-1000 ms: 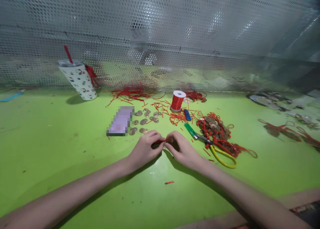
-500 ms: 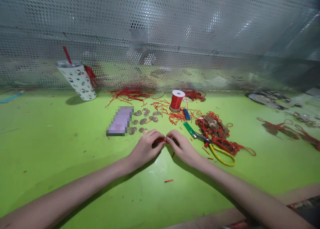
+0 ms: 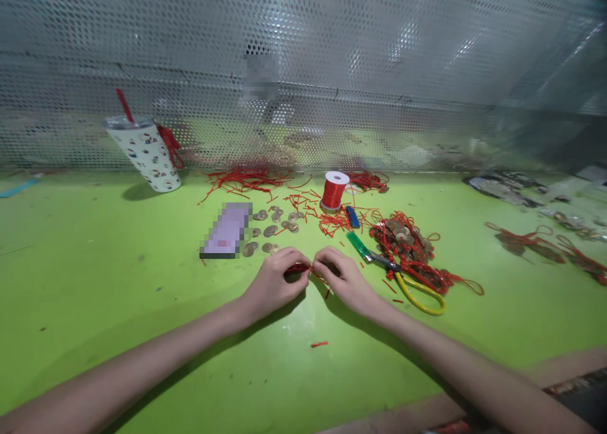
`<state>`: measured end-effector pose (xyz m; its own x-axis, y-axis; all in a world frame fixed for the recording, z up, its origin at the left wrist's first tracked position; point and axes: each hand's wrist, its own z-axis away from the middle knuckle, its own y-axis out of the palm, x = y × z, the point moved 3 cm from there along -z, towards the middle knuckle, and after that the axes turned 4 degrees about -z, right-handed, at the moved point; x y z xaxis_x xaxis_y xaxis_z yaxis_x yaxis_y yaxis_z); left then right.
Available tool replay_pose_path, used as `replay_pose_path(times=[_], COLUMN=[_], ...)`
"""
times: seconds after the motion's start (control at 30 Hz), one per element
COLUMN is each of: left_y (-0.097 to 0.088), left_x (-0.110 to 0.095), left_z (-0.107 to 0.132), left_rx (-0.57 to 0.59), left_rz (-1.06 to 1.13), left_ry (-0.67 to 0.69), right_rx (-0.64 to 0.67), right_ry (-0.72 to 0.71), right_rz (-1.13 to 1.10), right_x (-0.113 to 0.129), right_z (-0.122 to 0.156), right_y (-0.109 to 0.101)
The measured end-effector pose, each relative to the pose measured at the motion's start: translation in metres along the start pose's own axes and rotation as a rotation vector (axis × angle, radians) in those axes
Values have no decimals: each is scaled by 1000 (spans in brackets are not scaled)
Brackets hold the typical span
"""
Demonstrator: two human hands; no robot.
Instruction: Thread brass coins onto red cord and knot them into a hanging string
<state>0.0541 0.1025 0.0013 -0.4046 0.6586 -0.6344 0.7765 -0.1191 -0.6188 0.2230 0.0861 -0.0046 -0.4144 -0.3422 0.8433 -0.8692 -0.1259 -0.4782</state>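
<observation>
My left hand (image 3: 277, 279) is closed in a pinch on a red cord (image 3: 298, 269), most of which the fingers and palm hide. Right beside it, my right hand (image 3: 342, 274) pinches the same red cord, and a short end hangs below its fingertips. The two sets of fingertips nearly touch. Loose brass-coloured coins (image 3: 270, 231) lie just beyond my left hand. To the right of my right hand are scissors (image 3: 417, 295) with yellow handles, a green lighter (image 3: 359, 246) and a pile of coins tied with red cord (image 3: 403, 238).
A spool of red cord (image 3: 334, 192) stands behind the hands, near a blue lighter (image 3: 353, 217) and red scraps. At left are a phone (image 3: 227, 228) and a tumbler with a straw (image 3: 147, 155). Perforated metal sheeting (image 3: 303, 130) borders the green table (image 3: 142, 307) at the back.
The fingertips of my two hands have shifted slightly, and a little more red cord shows below my right fingers. The view has moved a touch; other things lie where they were.
</observation>
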Motion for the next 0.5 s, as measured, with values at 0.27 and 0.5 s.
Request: replay_pose_path(times=[0.27, 0.5], left_y=[-1, -2], left_x=[2, 2], left_z=[-1, -1], left_rx=[-4, -14], left_rz=[7, 18], left_ry=[-24, -35], right_rx=[17, 8], right_ry=[5, 1], right_rz=[26, 110], right_x=[-2, 0], right_z=[1, 3], right_y=[4, -1])
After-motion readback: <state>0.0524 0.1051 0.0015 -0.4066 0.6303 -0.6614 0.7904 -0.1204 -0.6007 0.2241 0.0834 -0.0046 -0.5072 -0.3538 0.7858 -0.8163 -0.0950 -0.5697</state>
